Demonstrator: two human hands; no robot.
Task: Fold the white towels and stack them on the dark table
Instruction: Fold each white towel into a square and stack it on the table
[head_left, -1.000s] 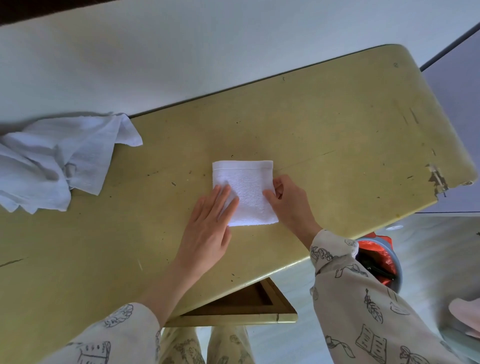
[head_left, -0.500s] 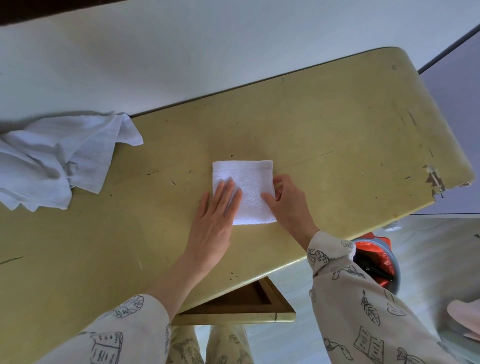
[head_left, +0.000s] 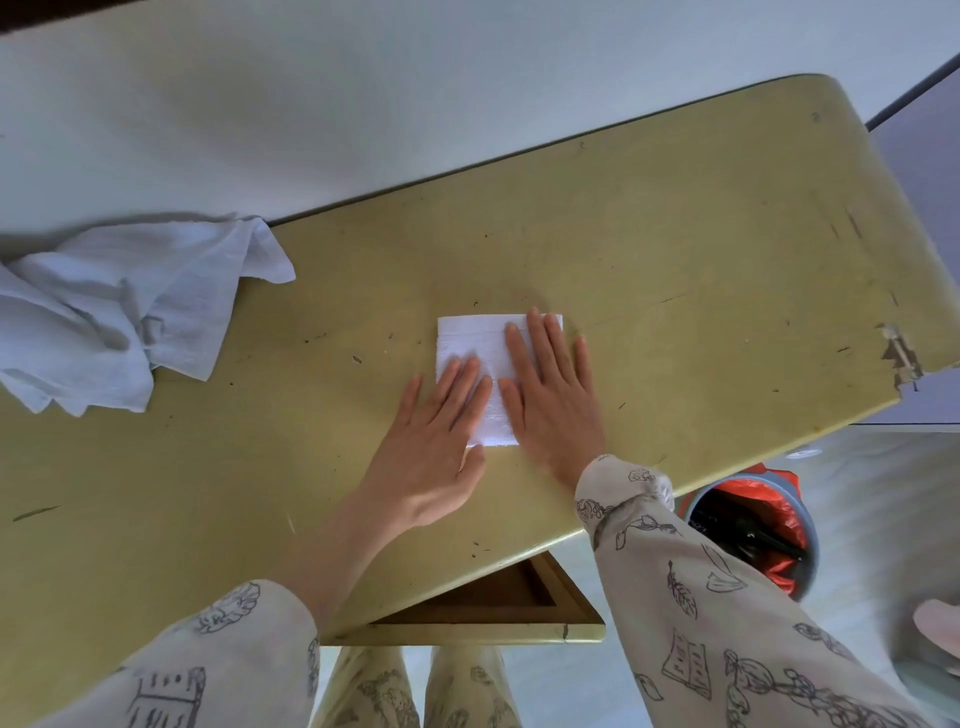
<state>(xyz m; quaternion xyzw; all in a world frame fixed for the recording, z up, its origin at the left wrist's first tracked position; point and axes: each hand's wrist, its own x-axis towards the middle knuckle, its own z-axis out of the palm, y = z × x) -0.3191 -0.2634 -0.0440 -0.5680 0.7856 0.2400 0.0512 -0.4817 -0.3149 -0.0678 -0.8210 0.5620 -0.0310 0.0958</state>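
- Presently, folded towel (head_left: 480, 343): lies flat at table (head_left: 701, 249) centre, pressed under both palms, fingers straight, nothing gripped.
- Left hand (head_left: 431, 441): laid on the towel's 7 o'clock corner.
- Right hand (head_left: 550, 400): spread over its 3 o'clock half.
- Crumpled towels (head_left: 114, 312): heaped at 9 o'clock, well apart, not yet folded.
- Risk, judged: layers could spring open or skew if the palms are lifted unevenly; the square could be dragged by a sliding palm.
- Change noted: the right hand, earlier curled at the towel's edge, is now flattened on top.
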